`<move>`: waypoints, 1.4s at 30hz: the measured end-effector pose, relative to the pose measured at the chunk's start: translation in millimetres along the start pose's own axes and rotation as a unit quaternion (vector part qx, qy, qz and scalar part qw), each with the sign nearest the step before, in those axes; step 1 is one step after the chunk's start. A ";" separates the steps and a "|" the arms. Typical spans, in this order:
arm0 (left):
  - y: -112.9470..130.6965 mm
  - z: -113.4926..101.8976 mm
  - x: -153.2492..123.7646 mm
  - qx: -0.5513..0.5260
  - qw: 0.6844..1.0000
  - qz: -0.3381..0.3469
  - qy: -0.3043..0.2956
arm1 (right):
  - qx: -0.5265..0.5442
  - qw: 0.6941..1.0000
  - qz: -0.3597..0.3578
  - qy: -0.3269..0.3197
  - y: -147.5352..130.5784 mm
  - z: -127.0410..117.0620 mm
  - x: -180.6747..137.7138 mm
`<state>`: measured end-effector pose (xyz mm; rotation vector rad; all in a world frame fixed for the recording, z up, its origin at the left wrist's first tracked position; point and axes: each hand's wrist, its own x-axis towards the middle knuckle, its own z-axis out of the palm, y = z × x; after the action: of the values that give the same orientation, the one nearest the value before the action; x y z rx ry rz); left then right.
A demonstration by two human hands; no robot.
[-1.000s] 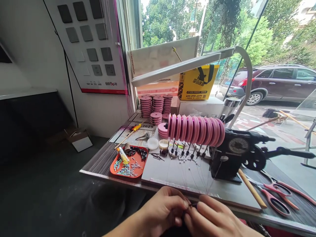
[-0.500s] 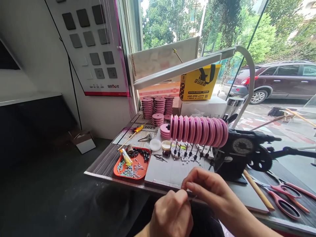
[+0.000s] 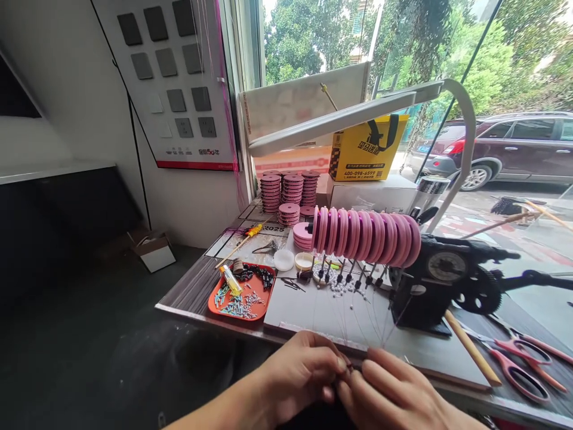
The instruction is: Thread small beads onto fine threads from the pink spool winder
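Observation:
My left hand (image 3: 307, 370) and my right hand (image 3: 396, 391) meet at the table's front edge, with fingertips pinched close together. Several thin lines (image 3: 344, 325) run down from the row of pink spools (image 3: 364, 237) to my fingers. A tiny dark piece (image 3: 350, 369) shows between the fingertips; its kind is too small to tell. The spools sit side by side on the shaft of a black hand-cranked winding machine (image 3: 427, 298). Small black pieces on stems (image 3: 339, 278) hang below them. White beads (image 3: 342, 286) lie scattered on the grey board (image 3: 299, 313).
At the left, an orange tray (image 3: 210, 301) contains small metal and coloured parts. Stacked pink spools (image 3: 293, 188) stand behind. To the right lie a wooden stick (image 3: 474, 349) and red-handled scissors (image 3: 519, 376). A white lamp arm (image 3: 340, 122) spans above, before a yellow bag (image 3: 362, 155).
My left hand has turned from a fist to a pinch, rising slightly. My right hand has moved down, and its fingers now meet the left's. Thin lines show more clearly.

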<state>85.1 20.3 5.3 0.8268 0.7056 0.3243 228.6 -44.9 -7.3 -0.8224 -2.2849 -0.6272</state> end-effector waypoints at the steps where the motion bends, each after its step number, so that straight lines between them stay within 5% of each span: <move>1: -0.1 -0.3 -0.4 -0.005 1.000 -0.001 -0.002 | -0.003 1.000 -0.005 -0.003 -0.2 0.8 0.2; 24: -1.0 4.2 -2.0 -0.028 0.999 -0.031 -0.003 | -0.029 0.999 -0.021 -0.017 3.9 -14.0 3.6; 27: -2.1 2.4 -2.4 0.002 1.000 -0.004 0.013 | 0.018 0.999 -0.026 -0.027 2.9 -6.8 5.5; 29: -3.0 1.6 -3.8 0.101 0.991 0.075 0.038 | 0.082 0.997 -0.002 -0.008 2.1 -4.4 7.1; 32: -7.5 0.4 -7.4 0.331 0.904 0.257 0.089 | 0.262 0.951 0.163 -0.018 3.3 -7.0 9.9; 36: -23.0 -2.7 -9.5 0.519 0.691 0.468 0.185 | 0.497 0.734 0.462 -0.032 11.4 -11.5 20.3; 39: -30.9 -6.5 -8.1 0.599 0.520 0.566 0.226 | 0.581 0.629 0.517 -0.004 19.2 -9.3 29.7; 42: -27.5 -11.3 -7.0 0.648 0.458 0.581 0.181 | 0.621 0.587 0.520 -0.013 23.9 -5.1 32.6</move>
<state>72.2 5.2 -17.9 2.8334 0.5637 1.3175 227.1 -18.6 23.9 -1.0747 -1.2092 1.3713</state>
